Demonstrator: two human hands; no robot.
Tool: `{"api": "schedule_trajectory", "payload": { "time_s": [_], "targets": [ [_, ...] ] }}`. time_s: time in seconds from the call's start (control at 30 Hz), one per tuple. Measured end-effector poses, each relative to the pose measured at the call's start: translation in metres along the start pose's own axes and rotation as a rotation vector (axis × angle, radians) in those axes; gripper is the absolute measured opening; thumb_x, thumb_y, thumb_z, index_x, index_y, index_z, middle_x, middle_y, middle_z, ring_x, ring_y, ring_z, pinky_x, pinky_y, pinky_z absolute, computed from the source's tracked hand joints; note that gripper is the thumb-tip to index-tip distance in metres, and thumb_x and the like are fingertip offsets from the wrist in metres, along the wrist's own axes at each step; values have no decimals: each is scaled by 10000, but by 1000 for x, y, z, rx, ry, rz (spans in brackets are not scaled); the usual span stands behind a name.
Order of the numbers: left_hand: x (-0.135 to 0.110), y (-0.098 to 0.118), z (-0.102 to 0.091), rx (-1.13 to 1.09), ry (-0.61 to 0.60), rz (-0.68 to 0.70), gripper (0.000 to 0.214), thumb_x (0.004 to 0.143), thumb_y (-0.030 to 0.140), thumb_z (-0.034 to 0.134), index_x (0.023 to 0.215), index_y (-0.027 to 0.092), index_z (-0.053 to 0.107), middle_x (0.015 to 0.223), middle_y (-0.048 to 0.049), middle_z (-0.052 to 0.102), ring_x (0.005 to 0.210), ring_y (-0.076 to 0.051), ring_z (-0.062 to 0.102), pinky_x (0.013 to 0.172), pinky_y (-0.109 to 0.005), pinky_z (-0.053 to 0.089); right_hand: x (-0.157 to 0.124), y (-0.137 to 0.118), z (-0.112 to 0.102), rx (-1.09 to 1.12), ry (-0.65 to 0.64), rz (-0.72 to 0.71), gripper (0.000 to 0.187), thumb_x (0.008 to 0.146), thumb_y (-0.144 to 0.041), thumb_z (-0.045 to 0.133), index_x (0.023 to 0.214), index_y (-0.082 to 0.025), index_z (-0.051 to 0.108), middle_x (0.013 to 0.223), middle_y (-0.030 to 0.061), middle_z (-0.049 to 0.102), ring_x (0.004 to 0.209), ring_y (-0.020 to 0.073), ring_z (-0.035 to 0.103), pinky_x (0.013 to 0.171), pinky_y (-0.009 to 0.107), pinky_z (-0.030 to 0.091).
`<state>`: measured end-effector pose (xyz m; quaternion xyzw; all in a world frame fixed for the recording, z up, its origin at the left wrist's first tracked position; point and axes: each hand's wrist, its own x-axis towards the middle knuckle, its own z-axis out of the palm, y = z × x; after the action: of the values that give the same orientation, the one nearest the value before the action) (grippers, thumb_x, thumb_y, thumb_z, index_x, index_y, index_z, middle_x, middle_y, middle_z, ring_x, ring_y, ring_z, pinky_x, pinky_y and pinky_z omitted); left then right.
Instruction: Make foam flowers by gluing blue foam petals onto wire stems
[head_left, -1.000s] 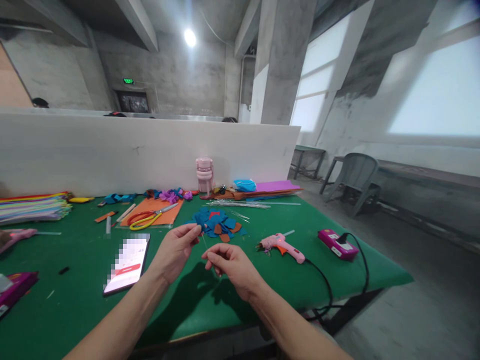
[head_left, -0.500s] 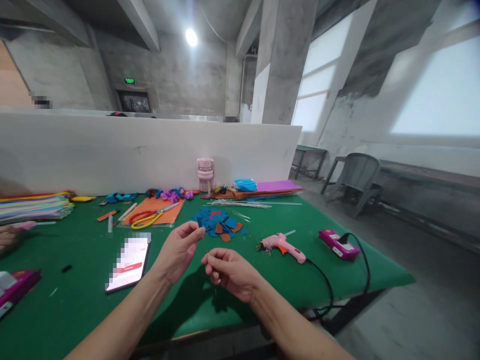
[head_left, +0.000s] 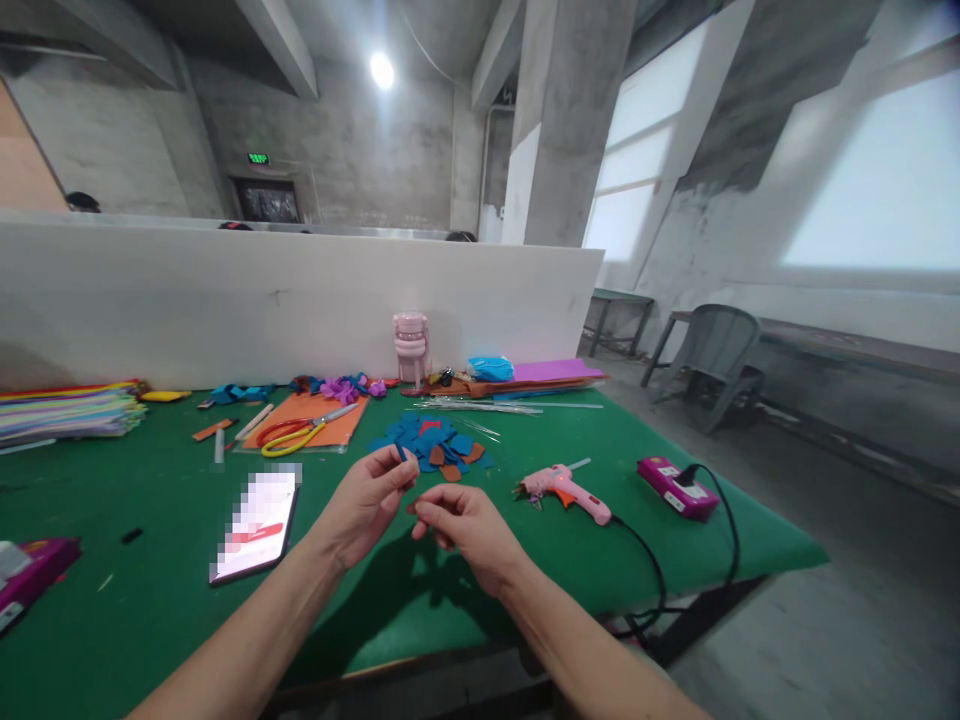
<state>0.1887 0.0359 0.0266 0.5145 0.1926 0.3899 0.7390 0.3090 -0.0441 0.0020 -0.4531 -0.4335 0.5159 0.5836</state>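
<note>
My left hand [head_left: 375, 500] is closed in a pinch, and a small dark blue piece [head_left: 401, 453] shows at its fingertips. Beside it, slightly lower and to the right, my right hand [head_left: 461, 525] also pinches; whatever is between its fingers is too small to make out. The two sets of fingertips are close together above the green table [head_left: 360, 640]. Just beyond them lies a loose pile of blue felt pieces [head_left: 412, 432], with several brown pieces [head_left: 450, 472] on its near side and a red one among the blue.
Right of my hands lies a pink glue gun [head_left: 562, 490], its cord trailing past a purple power block [head_left: 679, 488]. On the left are a lit phone [head_left: 259, 525] and yellow-and-red-handled scissors [head_left: 296, 435] on orange sheets. Thin wires [head_left: 480, 407] lie behind the pile.
Both hands have shifted slightly, the right one upward. A dark blue piece now shows at my left fingertips; the thin strand seen between the hands no longer shows. Another person's hand has left the left edge.
</note>
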Motion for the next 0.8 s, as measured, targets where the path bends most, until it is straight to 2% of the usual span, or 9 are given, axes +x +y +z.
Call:
{"api": "schedule_trajectory", "payload": {
  "time_s": [0.07, 0.17, 0.27, 0.47, 0.67, 0.8],
  "targets": [
    [2, 2, -6, 8, -27, -48, 272, 603, 285, 742, 836, 172, 657, 798, -27, 603, 745, -119, 529, 675, -222, 402, 1, 2, -3, 60, 16, 26, 263, 690, -390, 652, 768, -140, 643, 592, -10, 614, 407, 20, 353, 407, 175, 204],
    [5, 4, -15, 74, 32, -66, 376, 638, 361, 707, 965, 184, 659, 970, -78, 618, 876, -168, 538, 709, -247, 404, 3, 4, -7, 184, 8, 75, 266, 684, -386, 666, 790, -143, 640, 604, -15, 605, 402, 8, 353, 393, 167, 177],
    [6, 2, -16, 166, 88, -70, 308, 671, 366, 678, 912, 174, 683, 914, -74, 635, 863, -168, 536, 695, -242, 391, 3, 5, -8, 262, -27, 114, 267, 674, -375, 684, 795, -142, 634, 607, -17, 600, 398, 0, 356, 386, 154, 171],
    [2, 1, -2, 197, 79, -90, 255, 611, 339, 726, 782, 151, 710, 727, -27, 632, 659, -106, 484, 629, -227, 360, 4, 9, -3, 281, -76, 159, 260, 672, -357, 695, 784, -130, 635, 590, -14, 592, 393, -3, 371, 385, 137, 198],
    [1, 5, 1, 181, 82, -92, 189, 593, 311, 740, 664, 145, 687, 740, -28, 635, 675, -99, 487, 636, -215, 363, 3, 14, -4, 328, -112, 199, 244, 668, -338, 706, 774, -129, 635, 569, -23, 572, 394, -3, 367, 395, 134, 218],
    [-1, 5, 2, 124, 72, -93, 200, 562, 284, 758, 571, 131, 631, 633, -1, 585, 616, -80, 465, 583, -195, 351, 1, 14, -5, 332, -155, 219, 236, 678, -339, 699, 780, -136, 636, 574, -21, 576, 399, 0, 377, 409, 138, 238]
  ]
}}
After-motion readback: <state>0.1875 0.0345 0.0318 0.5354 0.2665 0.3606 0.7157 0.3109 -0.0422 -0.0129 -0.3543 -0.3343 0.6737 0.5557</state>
